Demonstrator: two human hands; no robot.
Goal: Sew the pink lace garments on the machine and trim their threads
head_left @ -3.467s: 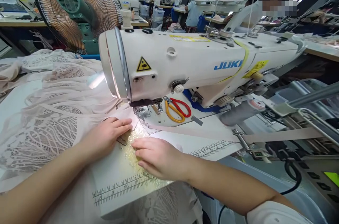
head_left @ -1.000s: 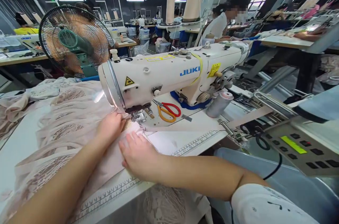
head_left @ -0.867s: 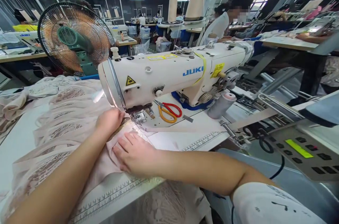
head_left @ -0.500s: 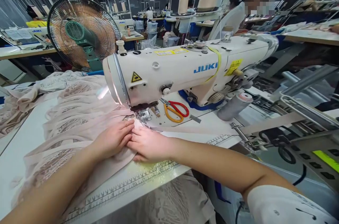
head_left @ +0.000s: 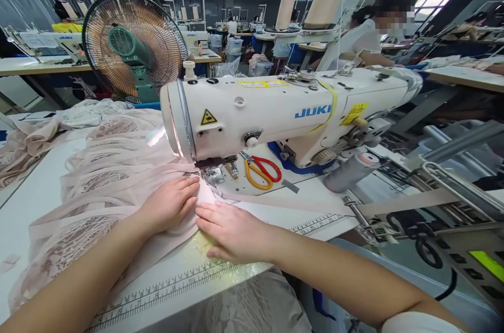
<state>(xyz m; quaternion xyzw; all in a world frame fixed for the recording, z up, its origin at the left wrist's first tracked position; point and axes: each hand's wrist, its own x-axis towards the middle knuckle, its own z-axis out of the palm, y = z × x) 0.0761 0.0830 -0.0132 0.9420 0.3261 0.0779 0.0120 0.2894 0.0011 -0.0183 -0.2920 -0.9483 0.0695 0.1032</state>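
Note:
Pale pink fabric with lace panels (head_left: 114, 178) lies bunched over the table, one edge running under the needle area of a white sewing machine (head_left: 224, 120). My left hand (head_left: 169, 204) rests on this fabric just in front of the needle, its fingers stretched out flat. To its right, my right hand (head_left: 234, 230) lies flat with fingers extended, the tips touching the fabric's edge. A small gap separates the two hands. From the right, a pale tape (head_left: 283, 203) runs across the table to the needle area. What lies directly under the palms is hidden.
Scissors (head_left: 263, 173) with red and yellow handles lie on the machine bed, near a grey thread cone (head_left: 350, 170). A printed ruler (head_left: 189, 280) follows the table's front edge. A fan (head_left: 136, 49) stands behind; a metal tape guide (head_left: 366, 220) is at right. A co-worker (head_left: 366, 33) sits beyond.
My right hand has drawn back slightly toward the table edge, opening a gap from my left hand. My left hand stays near the needle. The whole view has shifted a little.

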